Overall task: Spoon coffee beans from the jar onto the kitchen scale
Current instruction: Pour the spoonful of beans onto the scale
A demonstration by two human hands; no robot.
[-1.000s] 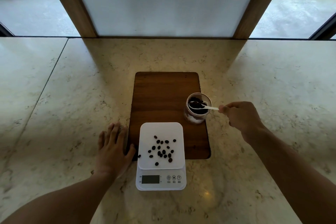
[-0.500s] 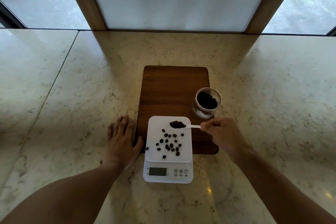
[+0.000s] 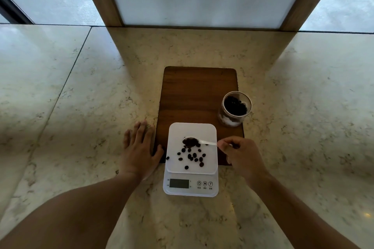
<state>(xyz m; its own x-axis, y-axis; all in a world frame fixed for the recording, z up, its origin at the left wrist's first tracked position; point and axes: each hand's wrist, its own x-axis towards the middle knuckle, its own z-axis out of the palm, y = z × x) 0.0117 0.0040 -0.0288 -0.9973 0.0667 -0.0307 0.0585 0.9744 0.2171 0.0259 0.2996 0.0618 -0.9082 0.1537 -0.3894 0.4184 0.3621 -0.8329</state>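
Hands [image 3: 240, 153], slim white spoon [image 3: 202, 142], perhaps plastic

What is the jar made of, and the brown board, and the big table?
The jar looks like clear glass, though clear plastic is possible: you can see the dark beans through its wall. The board looks like dark wood with a smooth finish, since grain lines run along it. The table looks like polished marble or similar stone: pale, veined, and shiny with reflections.

Head-worn camera looks steeply down, close over the countertop [image 3: 81, 107].
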